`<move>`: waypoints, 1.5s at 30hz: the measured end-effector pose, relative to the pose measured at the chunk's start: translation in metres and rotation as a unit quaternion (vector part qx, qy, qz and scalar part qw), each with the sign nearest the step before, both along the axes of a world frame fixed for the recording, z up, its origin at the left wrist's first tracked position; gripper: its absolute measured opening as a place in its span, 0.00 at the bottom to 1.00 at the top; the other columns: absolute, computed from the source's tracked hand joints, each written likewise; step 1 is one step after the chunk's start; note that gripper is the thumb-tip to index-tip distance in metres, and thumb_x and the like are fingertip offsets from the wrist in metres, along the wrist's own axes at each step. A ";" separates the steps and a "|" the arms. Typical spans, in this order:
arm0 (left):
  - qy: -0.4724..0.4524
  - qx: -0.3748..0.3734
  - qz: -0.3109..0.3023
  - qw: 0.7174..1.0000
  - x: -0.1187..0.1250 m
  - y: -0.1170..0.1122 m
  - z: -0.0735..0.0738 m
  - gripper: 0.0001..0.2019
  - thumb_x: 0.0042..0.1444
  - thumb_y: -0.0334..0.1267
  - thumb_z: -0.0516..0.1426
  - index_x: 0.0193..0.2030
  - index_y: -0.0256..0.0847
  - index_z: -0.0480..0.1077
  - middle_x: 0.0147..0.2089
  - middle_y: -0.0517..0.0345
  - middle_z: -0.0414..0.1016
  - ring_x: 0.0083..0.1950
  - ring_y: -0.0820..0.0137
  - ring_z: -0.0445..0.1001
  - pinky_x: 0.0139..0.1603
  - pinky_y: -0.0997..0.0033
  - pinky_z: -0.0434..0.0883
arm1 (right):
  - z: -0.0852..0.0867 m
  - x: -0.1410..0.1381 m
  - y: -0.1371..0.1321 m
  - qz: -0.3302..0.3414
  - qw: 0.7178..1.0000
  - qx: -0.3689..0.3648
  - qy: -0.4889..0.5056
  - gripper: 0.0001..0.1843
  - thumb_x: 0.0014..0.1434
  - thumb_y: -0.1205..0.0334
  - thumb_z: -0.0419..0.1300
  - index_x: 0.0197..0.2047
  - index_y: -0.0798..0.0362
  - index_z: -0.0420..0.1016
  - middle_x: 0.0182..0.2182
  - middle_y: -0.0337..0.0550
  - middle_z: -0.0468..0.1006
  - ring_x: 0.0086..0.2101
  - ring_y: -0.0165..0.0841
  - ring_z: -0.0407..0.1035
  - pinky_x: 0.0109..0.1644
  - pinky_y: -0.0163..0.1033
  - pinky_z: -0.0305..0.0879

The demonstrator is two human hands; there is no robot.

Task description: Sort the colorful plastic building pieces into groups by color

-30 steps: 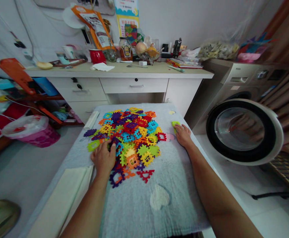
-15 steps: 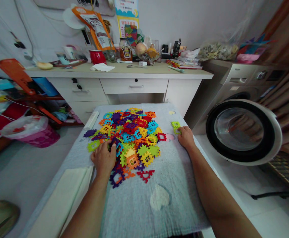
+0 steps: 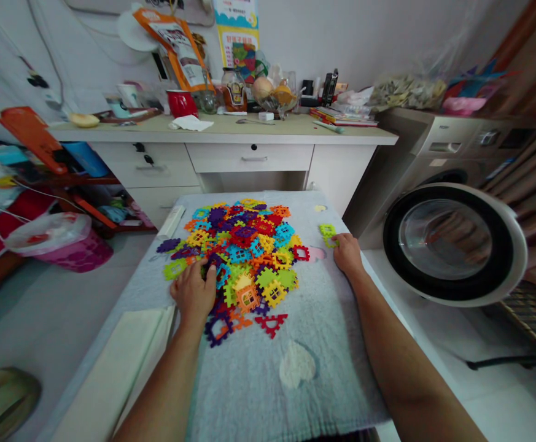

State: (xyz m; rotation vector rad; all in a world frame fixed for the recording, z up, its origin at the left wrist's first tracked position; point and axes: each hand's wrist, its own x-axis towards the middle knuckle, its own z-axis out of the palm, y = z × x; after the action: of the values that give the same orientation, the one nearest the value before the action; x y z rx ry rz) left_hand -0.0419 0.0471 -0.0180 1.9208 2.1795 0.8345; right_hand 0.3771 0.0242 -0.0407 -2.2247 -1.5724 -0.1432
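Observation:
A heap of interlocking plastic building pieces (image 3: 244,252) in many colours lies on a cloth-covered table (image 3: 253,393). My left hand (image 3: 194,287) rests at the heap's left front edge, thumb apart from the fingers, beside a dark purple piece and a light blue piece (image 3: 223,275). Its fingertips are partly hidden among the pieces. On the right of the table, away from the heap, my right hand (image 3: 348,253) has its fingers curled at a lime green piece (image 3: 328,231) lying flat. Part of the green plastic is hidden under those fingertips. A red triangular piece (image 3: 272,324) lies in front of the heap.
Behind the table stands a white desk (image 3: 249,138) with jars, a red mug (image 3: 182,103) and books on it. A washing machine's round door (image 3: 452,242) hangs open at right. A folded pale board (image 3: 134,356) lies along the left edge; a pink bin (image 3: 83,245) stands beyond.
Both hands stay at nearly the same places on the table. The whole view has shifted slightly; the pieces show no clear movement.

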 end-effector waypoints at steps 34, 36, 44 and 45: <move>-0.012 0.093 -0.007 0.996 -0.007 0.008 -0.020 0.18 0.63 0.46 0.52 0.53 0.39 0.74 0.68 0.38 0.59 0.72 0.52 0.55 0.73 0.45 0.51 | 0.024 -0.054 -0.012 0.320 0.936 0.033 0.143 0.08 0.64 0.64 0.59 0.43 0.50 0.81 0.43 0.47 0.82 0.45 0.38 0.74 0.54 0.45 0.68; -0.014 0.087 -0.006 0.996 -0.007 0.008 -0.019 0.19 0.63 0.46 0.52 0.52 0.39 0.74 0.67 0.38 0.61 0.71 0.53 0.56 0.73 0.46 0.51 | 0.024 -0.055 -0.012 0.312 0.937 0.037 0.153 0.09 0.64 0.65 0.58 0.42 0.50 0.81 0.43 0.47 0.82 0.45 0.38 0.74 0.54 0.45 0.68; -0.023 0.062 0.009 0.998 -0.007 0.010 -0.019 0.22 0.63 0.51 0.50 0.53 0.40 0.75 0.65 0.39 0.65 0.69 0.53 0.60 0.72 0.49 0.54 | 0.018 -0.053 -0.012 0.282 0.944 0.043 0.168 0.12 0.56 0.70 0.57 0.40 0.51 0.79 0.40 0.46 0.81 0.42 0.37 0.74 0.51 0.42 0.69; -0.023 0.060 0.009 0.998 -0.007 0.010 -0.018 0.22 0.63 0.51 0.50 0.53 0.40 0.75 0.65 0.40 0.66 0.69 0.53 0.61 0.71 0.50 0.55 | 0.017 -0.053 -0.012 0.271 0.946 0.044 0.174 0.12 0.56 0.70 0.56 0.41 0.51 0.79 0.40 0.46 0.81 0.42 0.37 0.74 0.50 0.42 0.69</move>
State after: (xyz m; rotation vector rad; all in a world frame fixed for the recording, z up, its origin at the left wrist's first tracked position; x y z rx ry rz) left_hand -0.0491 0.0569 -0.0364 1.9173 2.1694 1.0231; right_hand 0.3242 0.0122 -0.0239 -1.5664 -1.8519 0.3149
